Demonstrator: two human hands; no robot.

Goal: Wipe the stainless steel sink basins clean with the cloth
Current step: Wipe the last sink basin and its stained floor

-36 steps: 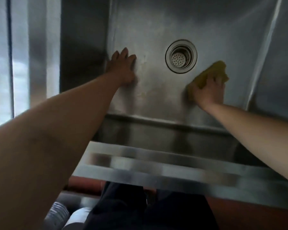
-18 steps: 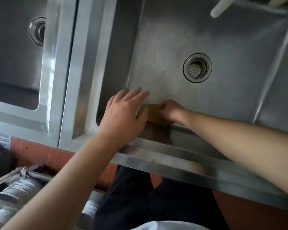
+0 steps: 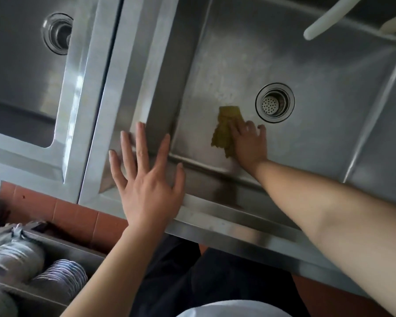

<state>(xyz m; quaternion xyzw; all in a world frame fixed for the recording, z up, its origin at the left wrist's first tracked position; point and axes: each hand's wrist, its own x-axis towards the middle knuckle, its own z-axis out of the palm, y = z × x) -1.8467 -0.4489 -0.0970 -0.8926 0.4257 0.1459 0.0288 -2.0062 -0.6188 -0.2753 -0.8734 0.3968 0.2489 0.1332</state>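
Head view: the right hand [image 3: 249, 143] lies flat on the floor of the right sink basin [image 3: 329, 115], its fingers [image 3: 236, 129] spread and pressing down on the yellow-green cloth [image 3: 225, 126], not clenched around it. The cloth sits just left of the round drain strainer [image 3: 274, 102], part of it hidden under the palm. The left hand [image 3: 146, 177] hovers over the basin's front left corner, fingers splayed and holding nothing; whether it touches the steel rim [image 3: 226, 220] is unclear. The left sink basin [image 3: 21, 76] is cut off at the frame edge. White faucet spouts [image 3: 329, 17] enter top right, cropped. Stacked bowls [image 3: 57, 277] sit blurred bottom left.
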